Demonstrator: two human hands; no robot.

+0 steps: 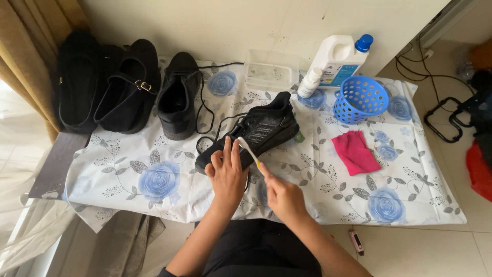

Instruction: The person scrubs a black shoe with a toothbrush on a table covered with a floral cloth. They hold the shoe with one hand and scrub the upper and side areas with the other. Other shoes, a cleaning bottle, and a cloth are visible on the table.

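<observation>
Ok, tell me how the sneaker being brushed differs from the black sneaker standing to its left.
The sneaker being brushed lies diagonally, toe toward the person, steadied by the left hand while the right hand works a toothbrush on it. The other sneaker stands untouched, its opening facing the camera. The first sits mid-cloth; the second sits beside the strapped shoes. Both are black, with loose laces.

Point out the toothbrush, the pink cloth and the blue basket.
toothbrush (249,151): head view, on its white neck.
pink cloth (354,152): head view, on its middle.
blue basket (360,100): head view, on its perforated wall.
</observation>
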